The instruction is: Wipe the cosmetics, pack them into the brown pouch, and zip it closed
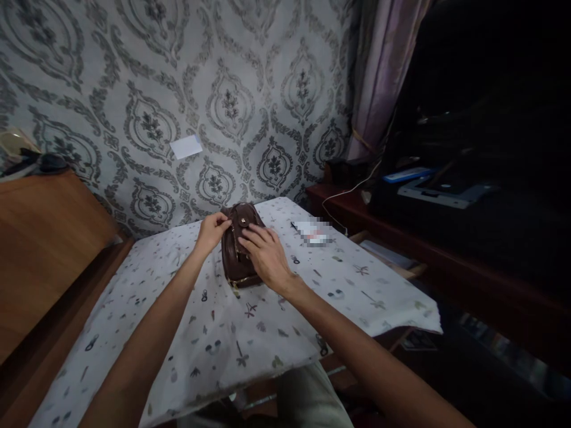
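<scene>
A dark brown bag [231, 261] with a round clasp on its flap and a zipper along its near edge lies on the table, which has a white patterned cover [178, 333]. My left hand [213, 230] is at the bag's upper left side, thumb and fingertips pinched together at its edge. My right hand [267, 255] rests on the bag's right side and front, fingers stretched out over the flap just below the clasp.
A blurred white and red item [314, 232] lies right of the bag. A white card [186, 147] is on the patterned wall. At the left stands a wooden panel [53, 238]; at the right, a dark red surface [379, 226] with a white cable [345, 191].
</scene>
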A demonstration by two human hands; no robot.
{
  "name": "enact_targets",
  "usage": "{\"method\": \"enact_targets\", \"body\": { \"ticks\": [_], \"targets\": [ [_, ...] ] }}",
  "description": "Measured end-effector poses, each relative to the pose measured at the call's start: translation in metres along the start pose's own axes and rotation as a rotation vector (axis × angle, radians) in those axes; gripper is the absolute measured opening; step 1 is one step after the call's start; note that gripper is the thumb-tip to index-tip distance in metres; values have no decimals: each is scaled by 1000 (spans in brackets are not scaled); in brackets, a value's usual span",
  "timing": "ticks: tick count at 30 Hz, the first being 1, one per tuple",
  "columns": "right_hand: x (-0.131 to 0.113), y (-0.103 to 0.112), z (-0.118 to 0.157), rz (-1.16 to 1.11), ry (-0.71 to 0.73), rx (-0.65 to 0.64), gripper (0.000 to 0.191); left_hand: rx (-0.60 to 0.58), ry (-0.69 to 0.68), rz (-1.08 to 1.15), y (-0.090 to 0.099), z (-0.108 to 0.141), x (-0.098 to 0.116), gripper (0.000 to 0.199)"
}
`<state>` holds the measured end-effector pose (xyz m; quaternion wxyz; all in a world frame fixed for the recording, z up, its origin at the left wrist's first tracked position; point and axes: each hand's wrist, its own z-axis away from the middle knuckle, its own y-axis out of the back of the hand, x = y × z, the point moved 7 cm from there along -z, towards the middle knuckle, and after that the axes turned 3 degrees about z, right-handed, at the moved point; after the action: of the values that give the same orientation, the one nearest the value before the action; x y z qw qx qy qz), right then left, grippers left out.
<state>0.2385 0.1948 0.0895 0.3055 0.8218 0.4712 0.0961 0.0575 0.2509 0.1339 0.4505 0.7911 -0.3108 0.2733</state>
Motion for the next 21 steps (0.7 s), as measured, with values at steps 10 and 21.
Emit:
{"method": "enact_targets", "body": {
  "ticks": [10, 21],
  "targets": [
    [-3, -16, 13, -33, 35, -112, 43, -24, -41, -118, 0, -5, 4, 12],
    [7, -23, 24, -76, -62, 92, 47, -10, -113, -168, 0, 2, 21, 16]
  ]
}}
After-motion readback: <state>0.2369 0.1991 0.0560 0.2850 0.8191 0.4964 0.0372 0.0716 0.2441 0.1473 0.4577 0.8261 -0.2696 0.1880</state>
